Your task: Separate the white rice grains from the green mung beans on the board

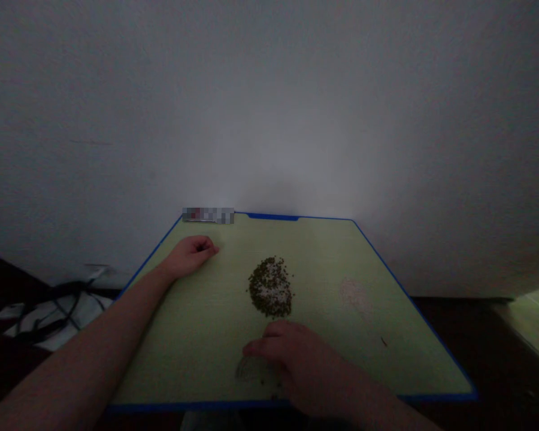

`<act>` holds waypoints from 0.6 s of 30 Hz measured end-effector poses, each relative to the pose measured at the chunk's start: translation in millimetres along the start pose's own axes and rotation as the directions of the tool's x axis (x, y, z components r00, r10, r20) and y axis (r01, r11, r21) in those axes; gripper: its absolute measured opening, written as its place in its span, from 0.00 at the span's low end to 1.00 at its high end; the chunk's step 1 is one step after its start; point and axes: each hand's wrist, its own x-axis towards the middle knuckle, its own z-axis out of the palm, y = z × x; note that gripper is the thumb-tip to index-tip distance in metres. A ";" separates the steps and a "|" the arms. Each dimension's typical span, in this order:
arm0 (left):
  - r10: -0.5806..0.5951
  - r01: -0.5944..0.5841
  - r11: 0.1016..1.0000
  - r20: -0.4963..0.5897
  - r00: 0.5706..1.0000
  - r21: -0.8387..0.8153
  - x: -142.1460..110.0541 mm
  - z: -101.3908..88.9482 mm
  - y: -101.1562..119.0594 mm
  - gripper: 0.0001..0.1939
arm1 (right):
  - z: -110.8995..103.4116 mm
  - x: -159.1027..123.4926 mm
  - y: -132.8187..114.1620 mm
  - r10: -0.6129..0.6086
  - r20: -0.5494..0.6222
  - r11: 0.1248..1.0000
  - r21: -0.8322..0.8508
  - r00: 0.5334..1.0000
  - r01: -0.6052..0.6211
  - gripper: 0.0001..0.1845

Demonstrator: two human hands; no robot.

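Near the board's left side rests my left hand [191,255], its fingers curled in and nothing visible in them. My right hand [294,359] is low in the middle, just in front of a pile of small green beans [263,281] mixed with white grains [276,291]. Its fingers are bent and drawn together; what they hold, if anything, is hidden. A clear, ribbed piece [248,368], perhaps a small container, shows partly beneath this hand; I cannot tell whether the hand grips it. A few loose beans [273,397] are close to the wrist.
A yellowish board [323,239] with a blue edge stands against a grey wall [269,108]. Pale grains [357,296] are spread at its right, near a thin brown sliver [383,342]. A blurred-out strip [208,215] lies at the far left corner. Dark cables [67,299] lie beyond the left edge.
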 end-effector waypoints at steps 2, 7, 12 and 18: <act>0.001 -0.001 1.000 -0.002 1.000 0.005 -0.1 -0.6 0.4 0.16 | 1.6 2.3 -0.4 -0.003 0.029 1.000 -0.015 1.000 0.003 0.28; 0.024 -0.024 1.000 0.007 1.000 0.001 2.3 -0.1 -4.2 0.16 | 3.6 -11.8 7.3 0.016 0.016 0.998 0.055 1.000 -0.017 0.28; 0.006 -0.006 1.000 0.002 1.000 -0.005 2.8 1.2 -3.5 0.16 | 3.4 -26.1 14.1 0.073 -0.025 0.989 0.128 0.997 -0.069 0.26; -0.008 0.008 1.000 0.002 1.000 -0.014 1.4 0.6 1.1 0.16 | 1.3 -38.0 16.6 0.126 -0.042 0.972 0.204 0.991 -0.115 0.25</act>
